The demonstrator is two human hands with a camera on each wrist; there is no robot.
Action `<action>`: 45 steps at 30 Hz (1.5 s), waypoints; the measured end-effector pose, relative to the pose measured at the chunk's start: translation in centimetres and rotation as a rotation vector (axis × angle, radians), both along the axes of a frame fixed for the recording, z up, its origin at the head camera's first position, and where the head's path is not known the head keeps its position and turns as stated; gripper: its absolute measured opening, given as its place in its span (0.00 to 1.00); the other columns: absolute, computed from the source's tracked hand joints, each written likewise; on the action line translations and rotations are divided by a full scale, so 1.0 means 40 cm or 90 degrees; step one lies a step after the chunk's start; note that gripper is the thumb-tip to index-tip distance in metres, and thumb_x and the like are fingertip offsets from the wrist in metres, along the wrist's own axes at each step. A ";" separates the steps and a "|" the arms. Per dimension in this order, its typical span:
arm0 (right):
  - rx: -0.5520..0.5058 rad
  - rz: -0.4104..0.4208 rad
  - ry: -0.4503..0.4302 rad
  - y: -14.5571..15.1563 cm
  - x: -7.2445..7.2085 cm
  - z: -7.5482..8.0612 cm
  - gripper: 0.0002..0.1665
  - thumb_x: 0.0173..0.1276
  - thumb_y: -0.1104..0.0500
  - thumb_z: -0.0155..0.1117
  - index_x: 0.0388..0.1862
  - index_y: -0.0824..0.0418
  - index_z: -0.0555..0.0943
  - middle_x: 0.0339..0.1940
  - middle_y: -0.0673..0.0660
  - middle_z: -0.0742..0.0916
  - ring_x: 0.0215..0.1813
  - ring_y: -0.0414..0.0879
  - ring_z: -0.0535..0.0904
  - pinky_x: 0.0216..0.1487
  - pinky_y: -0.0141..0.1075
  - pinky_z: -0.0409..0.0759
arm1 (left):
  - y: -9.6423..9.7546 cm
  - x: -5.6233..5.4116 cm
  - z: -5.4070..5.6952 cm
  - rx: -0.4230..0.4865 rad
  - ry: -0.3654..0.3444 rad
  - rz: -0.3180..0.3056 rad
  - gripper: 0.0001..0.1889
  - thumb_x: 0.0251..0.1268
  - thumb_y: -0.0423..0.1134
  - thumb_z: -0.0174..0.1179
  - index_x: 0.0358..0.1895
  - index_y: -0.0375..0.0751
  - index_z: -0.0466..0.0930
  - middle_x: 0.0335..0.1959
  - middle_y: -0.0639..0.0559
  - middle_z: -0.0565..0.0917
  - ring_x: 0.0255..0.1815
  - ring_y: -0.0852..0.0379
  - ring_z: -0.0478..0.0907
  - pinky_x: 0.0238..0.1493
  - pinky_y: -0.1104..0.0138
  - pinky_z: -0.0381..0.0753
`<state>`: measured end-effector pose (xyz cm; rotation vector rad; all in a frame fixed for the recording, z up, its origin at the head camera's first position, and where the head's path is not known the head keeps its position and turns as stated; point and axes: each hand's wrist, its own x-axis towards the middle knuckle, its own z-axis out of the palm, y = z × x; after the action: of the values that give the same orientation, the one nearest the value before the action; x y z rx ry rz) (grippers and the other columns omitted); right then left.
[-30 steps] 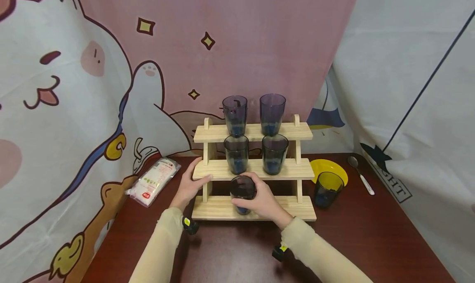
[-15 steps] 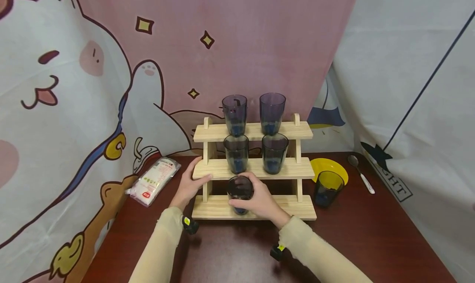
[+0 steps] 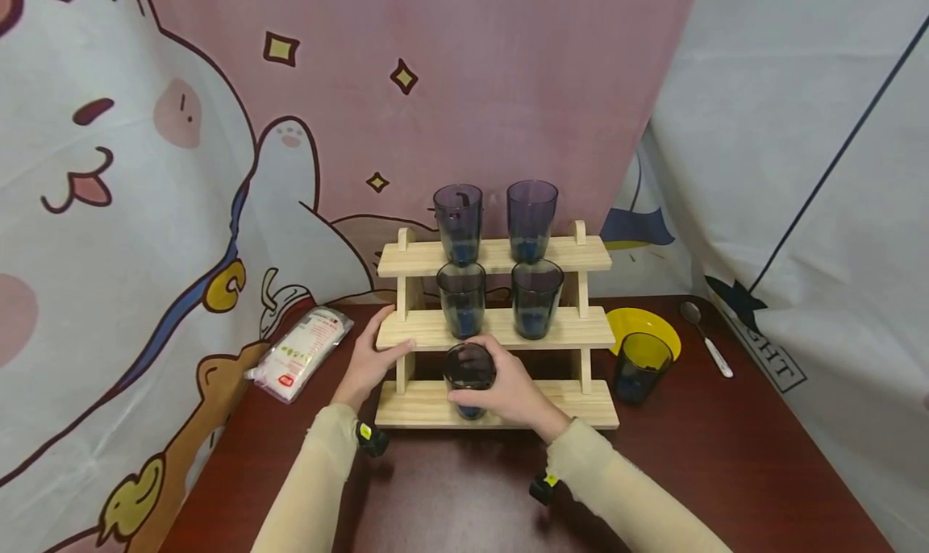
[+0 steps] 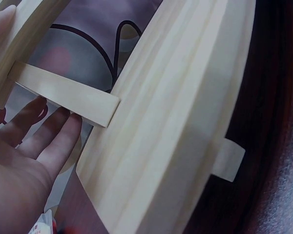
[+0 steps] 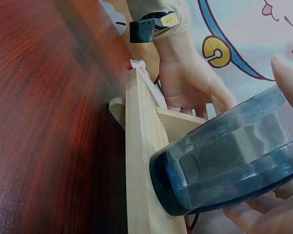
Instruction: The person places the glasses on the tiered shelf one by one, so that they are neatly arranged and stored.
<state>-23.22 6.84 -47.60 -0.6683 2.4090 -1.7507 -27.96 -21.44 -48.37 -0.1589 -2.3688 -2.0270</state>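
Note:
A three-tier wooden display rack stands on the table. My left hand grips the left end of its middle tier, thumb on top; in the left wrist view the fingers reach the upright. My right hand holds a dark blue-grey tinted drinking glass around its sides, thumb in front, left of the middle on the bottom tier. In the right wrist view the base of the glass is right at the tier's surface. Two matching glasses stand on the middle tier, two more on the top.
Right of the rack, another tinted glass stands on the table in front of a yellow plate. Farther right lies a spoon with a white handle. A clear plastic packet lies at left. Printed cloth hangs behind the table.
Between one second and half a second ago, my right hand shifts the glass slightly left on the bottom tier; since then it stays put. My left hand keeps its place on the rack.

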 end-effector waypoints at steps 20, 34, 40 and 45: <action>0.009 -0.001 0.052 0.128 0.034 -0.025 0.55 0.57 0.52 0.87 0.79 0.53 0.67 0.71 0.59 0.80 0.71 0.63 0.76 0.69 0.60 0.75 | -0.003 -0.002 -0.002 0.004 0.000 0.000 0.44 0.65 0.37 0.76 0.82 0.53 0.63 0.75 0.43 0.72 0.56 0.51 0.78 0.53 0.67 0.80; 0.047 -0.062 0.137 0.298 0.079 -0.009 0.45 0.61 0.62 0.83 0.75 0.56 0.73 0.68 0.61 0.83 0.66 0.61 0.81 0.64 0.58 0.79 | -0.002 -0.006 -0.007 0.010 -0.018 0.002 0.45 0.64 0.37 0.76 0.82 0.52 0.62 0.75 0.42 0.71 0.56 0.51 0.78 0.53 0.66 0.80; 0.076 -0.124 0.166 0.370 0.094 0.009 0.44 0.60 0.62 0.84 0.74 0.59 0.74 0.66 0.62 0.84 0.64 0.57 0.81 0.62 0.37 0.81 | -0.014 -0.037 -0.057 -0.007 -0.023 0.011 0.46 0.65 0.38 0.75 0.83 0.57 0.61 0.78 0.44 0.67 0.61 0.47 0.77 0.56 0.61 0.80; 0.109 -0.191 0.213 0.425 0.101 0.028 0.44 0.59 0.60 0.85 0.72 0.62 0.75 0.64 0.60 0.85 0.64 0.49 0.81 0.60 0.22 0.76 | -0.015 -0.043 -0.076 -0.008 -0.006 0.018 0.44 0.66 0.40 0.75 0.81 0.64 0.63 0.77 0.46 0.68 0.61 0.46 0.77 0.57 0.58 0.80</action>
<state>-19.20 23.84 -46.50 -0.6499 2.9830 -1.6074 -29.70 -22.03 -51.42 -0.1149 -2.3759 -2.0051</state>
